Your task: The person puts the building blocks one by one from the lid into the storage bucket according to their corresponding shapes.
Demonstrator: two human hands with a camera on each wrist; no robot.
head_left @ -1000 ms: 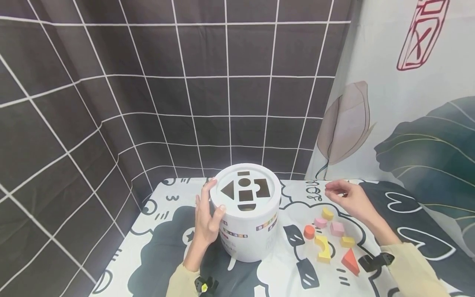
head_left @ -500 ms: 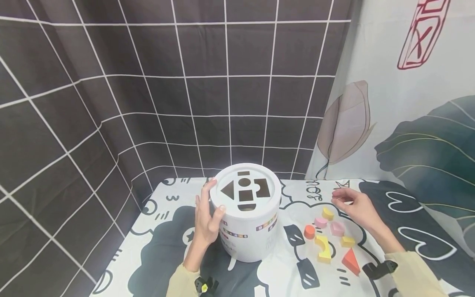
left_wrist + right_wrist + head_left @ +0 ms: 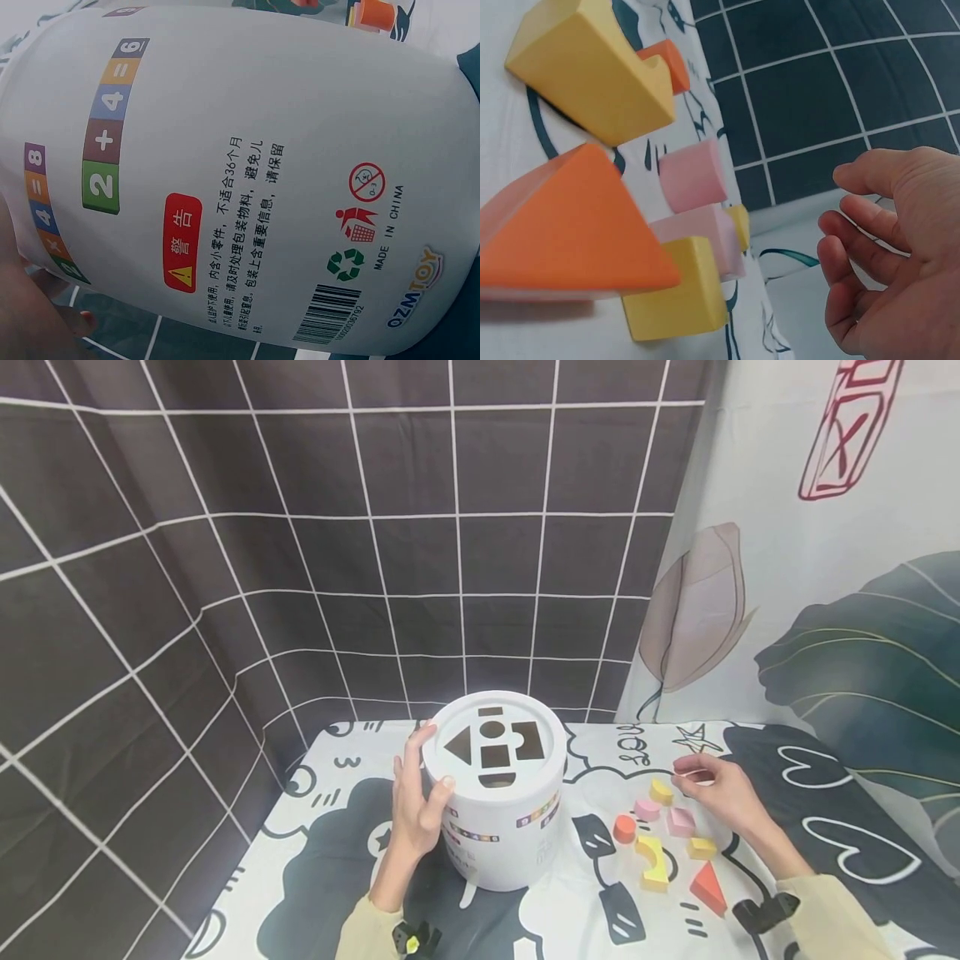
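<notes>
My left hand [image 3: 417, 797] holds the side of a white shape-sorter bucket [image 3: 498, 835], thumb near the lid's front edge and index finger at its left rim. Dark cut-outs of several shapes pierce the lid [image 3: 442, 727]. In the left wrist view, printing covers the bucket wall [image 3: 300, 97]. My right hand [image 3: 722, 789] hovers with loosely bent fingers and nothing in them, beside the small blocks. Nearest it are a yellow block [image 3: 662, 791] and a pink block [image 3: 681, 822]. The right wrist view shows that hand [image 3: 900, 247] apart from the blocks.
More blocks lie right of the bucket: a pink one [image 3: 647, 810], an orange cylinder [image 3: 624, 828], a yellow arch [image 3: 652, 864], a small yellow block [image 3: 702, 848] and an orange triangular block [image 3: 708, 887]. A dark gridded curtain [image 3: 420, 552] stands behind the patterned tablecloth [image 3: 360, 760].
My right hand has shifted a little right and toward me, over the far right side of the blocks. The left hand and the bucket keep their places.
</notes>
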